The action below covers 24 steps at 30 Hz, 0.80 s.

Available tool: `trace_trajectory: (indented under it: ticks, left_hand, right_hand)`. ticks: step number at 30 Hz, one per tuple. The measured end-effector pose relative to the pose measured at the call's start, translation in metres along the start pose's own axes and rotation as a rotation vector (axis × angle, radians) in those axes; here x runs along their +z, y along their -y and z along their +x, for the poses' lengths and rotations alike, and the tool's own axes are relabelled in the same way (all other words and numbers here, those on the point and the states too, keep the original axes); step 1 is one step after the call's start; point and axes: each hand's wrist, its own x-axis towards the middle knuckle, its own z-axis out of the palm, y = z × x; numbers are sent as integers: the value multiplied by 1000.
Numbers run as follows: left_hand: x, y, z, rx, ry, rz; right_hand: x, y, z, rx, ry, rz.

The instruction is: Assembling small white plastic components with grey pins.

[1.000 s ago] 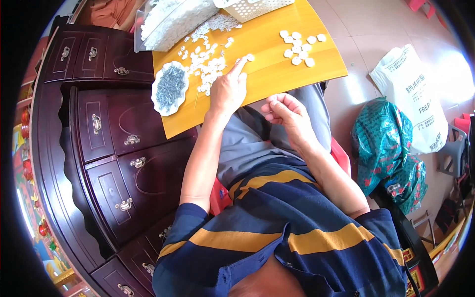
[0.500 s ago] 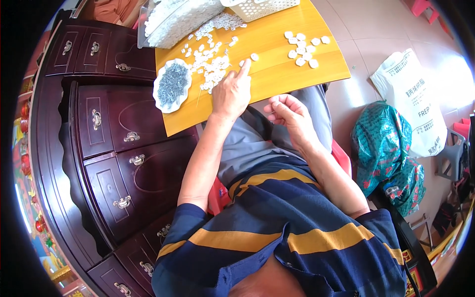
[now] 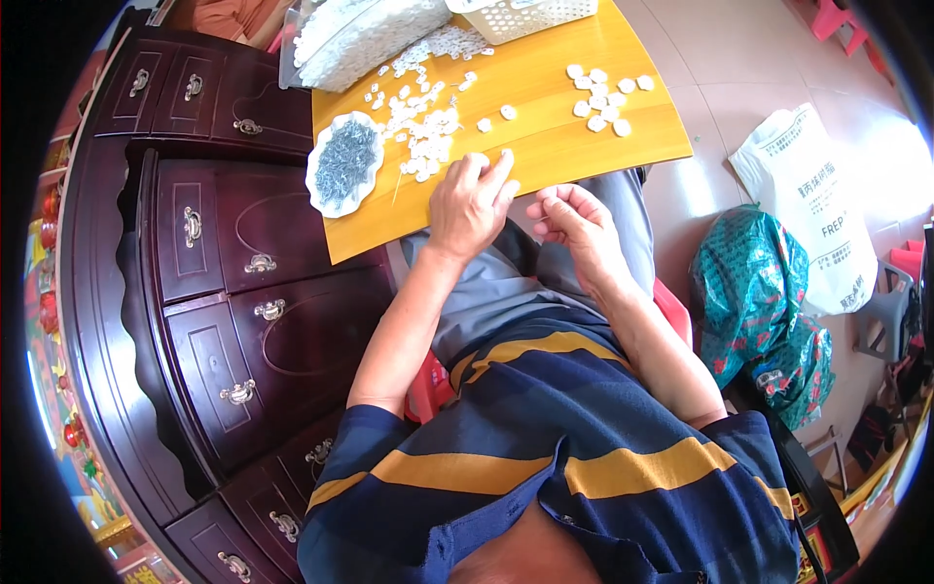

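My left hand [image 3: 469, 209] rests at the near edge of the yellow table [image 3: 545, 88]. Its index finger is stretched out and its thumb is apart. A pale spot shows at the index fingertip; whether it is a small piece, I cannot tell. Over my lap, just off the table edge, my right hand [image 3: 582, 226] is closed in a thumb-and-finger pinch; what it holds is too small to name. Beyond my left hand lie two small white pieces, the farther one [image 3: 508, 113] slightly right. Left of them spreads a loose pile of small white plastic pieces [image 3: 425, 131].
A scalloped white dish [image 3: 373, 175] holds dark thin metal pins. Several rounded white pieces [image 3: 596, 100] sit at the table's right. Behind stand a clear bin [image 3: 289, 63] of white pieces and a perforated basket [image 3: 530, 21]. Dark drawers [image 3: 263, 209] flank the left; bags [image 3: 749, 282] stand right.
My left hand has drawn back toward me, its index finger leaving the two small white pieces for the table edge. My right hand keeps its pinch in nearly the same place.
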Motion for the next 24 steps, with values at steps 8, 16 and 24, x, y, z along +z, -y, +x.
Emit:
trace_trajectory:
  ticks: [8,16,24]
  left_hand:
    - [4,4,-21,178,-152,-94]
    - [-10,-25,-13,-2,-238,-397]
    - [-3,-44,-18,16,-241,-433]
  right_hand:
    - [0,0,1,-4,-11,-8]
    - [-3,-1,1,62,28,-48]
    - [-10,-8,4,118,60,208]
